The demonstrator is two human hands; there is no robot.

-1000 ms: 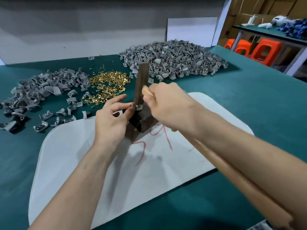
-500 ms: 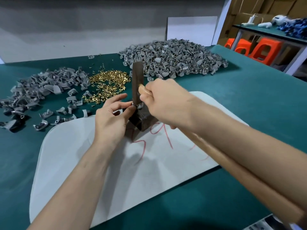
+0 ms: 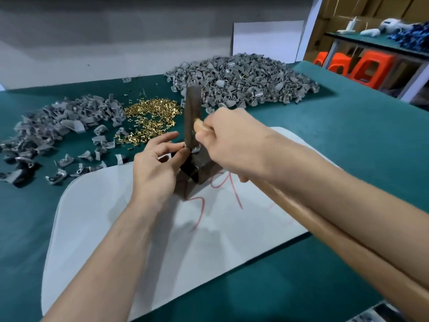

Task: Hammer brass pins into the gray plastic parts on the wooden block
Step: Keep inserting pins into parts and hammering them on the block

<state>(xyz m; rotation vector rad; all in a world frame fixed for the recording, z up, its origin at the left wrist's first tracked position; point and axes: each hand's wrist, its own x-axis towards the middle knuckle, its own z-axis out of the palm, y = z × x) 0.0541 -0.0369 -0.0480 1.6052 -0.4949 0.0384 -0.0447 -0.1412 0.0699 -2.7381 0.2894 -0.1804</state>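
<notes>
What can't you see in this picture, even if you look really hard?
Head view only:
- The brass pin being hit: hidden under the hammer head.
- The gray part: mostly covered by the left hand and hammer.
- The hammer handle's end: hidden beneath the right hand and forearm.
- The shelf objects: blurred, too small.

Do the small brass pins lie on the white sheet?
No, the heap of small brass pins lies on the green table cover.
</notes>
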